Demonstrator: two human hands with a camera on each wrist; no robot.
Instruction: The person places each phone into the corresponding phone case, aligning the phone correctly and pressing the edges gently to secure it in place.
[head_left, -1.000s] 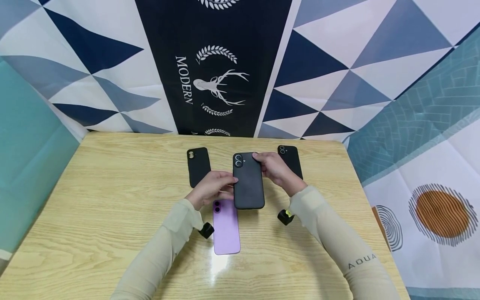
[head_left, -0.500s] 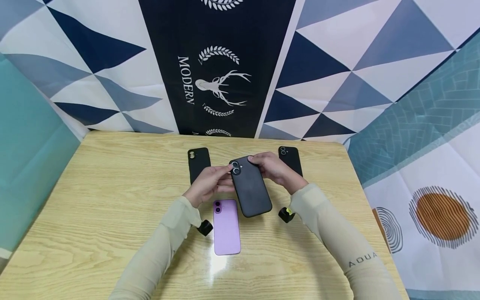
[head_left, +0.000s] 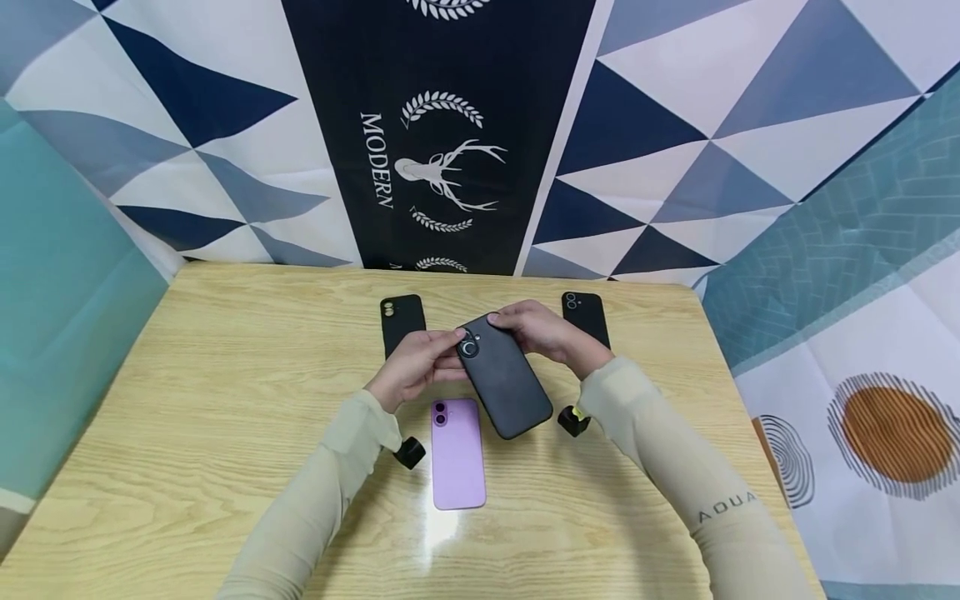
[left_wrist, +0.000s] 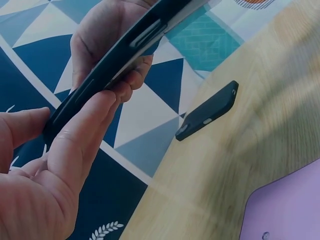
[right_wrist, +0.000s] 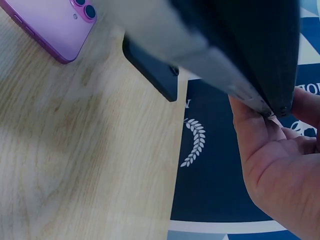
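Note:
Both hands hold a smartphone in a black case [head_left: 508, 379] tilted above the table, its camera end up. My left hand [head_left: 418, 362] pinches it at the camera corner, thumb in front and fingers behind. At the other upper corner, my right hand [head_left: 543, 332] grips the case, thumb on its back. A pale strip shows along the case's inner side in the right wrist view. Below lies a purple smartphone [head_left: 458, 454], camera side up. An empty black phone case [head_left: 403, 318], wood showing through its camera cutout, lies behind my left hand.
A black-backed phone [head_left: 587, 318] with two ringed lenses lies at the back right, partly behind my right arm. The wooden table [head_left: 247, 400] ends at a patterned cloth wall [head_left: 442, 167]. Small black wrist cameras hang below both wrists.
The cased phone has turned, its lower end swinging right and its camera end shifting left. My left hand has moved up from its side edge to the camera corner.

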